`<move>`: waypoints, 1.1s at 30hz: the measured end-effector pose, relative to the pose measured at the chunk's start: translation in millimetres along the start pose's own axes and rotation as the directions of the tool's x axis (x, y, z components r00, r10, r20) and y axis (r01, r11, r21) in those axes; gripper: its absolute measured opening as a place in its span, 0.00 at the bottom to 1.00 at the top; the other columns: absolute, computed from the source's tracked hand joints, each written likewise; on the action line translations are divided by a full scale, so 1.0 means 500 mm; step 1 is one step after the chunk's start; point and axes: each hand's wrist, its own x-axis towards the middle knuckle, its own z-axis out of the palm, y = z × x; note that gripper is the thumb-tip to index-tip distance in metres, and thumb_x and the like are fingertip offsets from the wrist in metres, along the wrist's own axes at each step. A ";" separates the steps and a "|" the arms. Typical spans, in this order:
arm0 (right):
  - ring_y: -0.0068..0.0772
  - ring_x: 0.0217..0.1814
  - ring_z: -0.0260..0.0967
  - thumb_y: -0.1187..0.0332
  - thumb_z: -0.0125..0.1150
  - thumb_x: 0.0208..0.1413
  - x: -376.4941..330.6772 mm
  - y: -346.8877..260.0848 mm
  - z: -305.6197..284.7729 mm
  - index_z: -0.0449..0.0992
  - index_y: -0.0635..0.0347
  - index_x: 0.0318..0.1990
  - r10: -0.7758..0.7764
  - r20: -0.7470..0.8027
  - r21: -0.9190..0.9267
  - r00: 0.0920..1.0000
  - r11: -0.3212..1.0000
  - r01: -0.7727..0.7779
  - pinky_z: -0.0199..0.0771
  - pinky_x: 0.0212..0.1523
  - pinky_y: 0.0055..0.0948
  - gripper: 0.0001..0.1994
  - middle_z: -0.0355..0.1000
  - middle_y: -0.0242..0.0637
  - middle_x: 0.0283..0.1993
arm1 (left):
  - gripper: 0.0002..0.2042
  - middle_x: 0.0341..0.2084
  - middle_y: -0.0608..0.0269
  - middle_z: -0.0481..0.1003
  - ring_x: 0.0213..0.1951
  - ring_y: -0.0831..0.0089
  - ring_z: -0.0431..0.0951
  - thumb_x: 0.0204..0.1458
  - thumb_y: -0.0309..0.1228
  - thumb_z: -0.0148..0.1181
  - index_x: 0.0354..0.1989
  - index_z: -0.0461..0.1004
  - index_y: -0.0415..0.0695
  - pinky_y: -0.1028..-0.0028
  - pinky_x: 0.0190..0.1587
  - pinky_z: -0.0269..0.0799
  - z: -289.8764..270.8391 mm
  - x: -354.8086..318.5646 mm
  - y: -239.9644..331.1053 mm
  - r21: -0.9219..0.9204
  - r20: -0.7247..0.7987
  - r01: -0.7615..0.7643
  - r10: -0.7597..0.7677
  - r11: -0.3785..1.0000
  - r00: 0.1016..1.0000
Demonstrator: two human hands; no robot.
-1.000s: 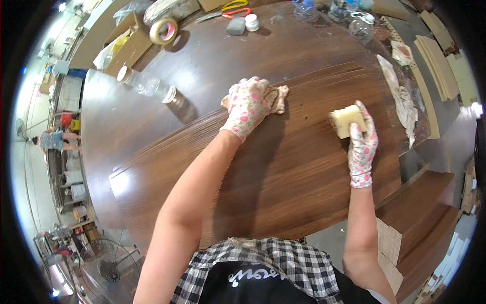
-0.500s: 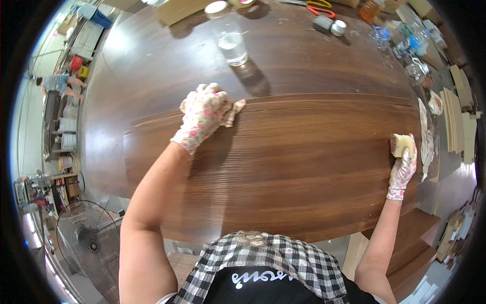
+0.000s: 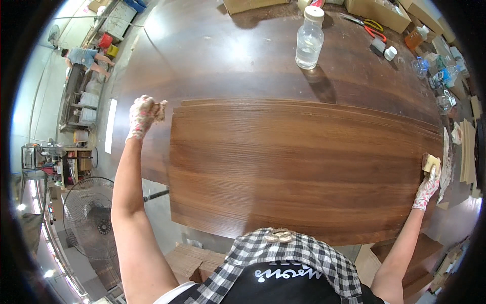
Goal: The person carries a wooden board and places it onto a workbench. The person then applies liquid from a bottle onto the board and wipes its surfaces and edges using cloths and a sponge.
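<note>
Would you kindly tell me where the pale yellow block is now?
In the head view, the pale yellow block is at the right, held in the right hand by the right end of the brown board.

Here we are in a workshop: wood-grain boards (image 3: 298, 167) lie stacked on a broad brown desk (image 3: 238, 66), with scissors (image 3: 365, 25) and cardboard boxes (image 3: 378, 15) toward the far edge. Over left, there's a big caged fan (image 3: 103, 226) and another person (image 3: 85, 57) farther off.
</note>
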 end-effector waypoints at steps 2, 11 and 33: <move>0.28 0.54 0.64 0.61 0.55 0.59 -0.006 0.008 0.029 0.65 0.61 0.59 -0.007 0.024 0.011 1.000 1.000 0.006 0.63 0.53 0.27 0.23 0.66 0.36 0.56 | 0.06 0.22 0.57 0.75 0.25 0.62 0.77 0.50 0.30 0.62 0.29 0.75 0.42 0.67 0.30 0.74 0.022 -0.022 -0.119 -0.526 -0.313 -0.060 -0.127 0.849 0.941; 0.27 0.56 0.64 0.61 0.55 0.59 0.000 0.016 0.005 0.66 0.61 0.59 0.050 -0.019 -0.023 0.999 0.998 -0.050 0.63 0.53 0.26 0.23 0.66 0.36 0.57 | 0.08 0.28 0.67 0.77 0.34 0.64 0.75 0.39 0.28 0.65 0.30 0.79 0.54 0.67 0.39 0.71 -0.036 -0.007 0.386 -0.333 -0.239 -0.339 0.270 0.880 0.933; 0.28 0.57 0.61 0.58 0.52 0.61 -0.019 -0.014 0.004 0.64 0.61 0.60 0.033 -0.032 -0.088 0.999 0.995 -0.035 0.60 0.55 0.27 0.24 0.64 0.36 0.59 | 0.10 0.25 0.63 0.74 0.29 0.67 0.74 0.49 0.40 0.62 0.26 0.75 0.46 0.63 0.33 0.74 -0.033 0.041 0.420 -0.330 -0.009 -0.382 0.402 0.863 0.916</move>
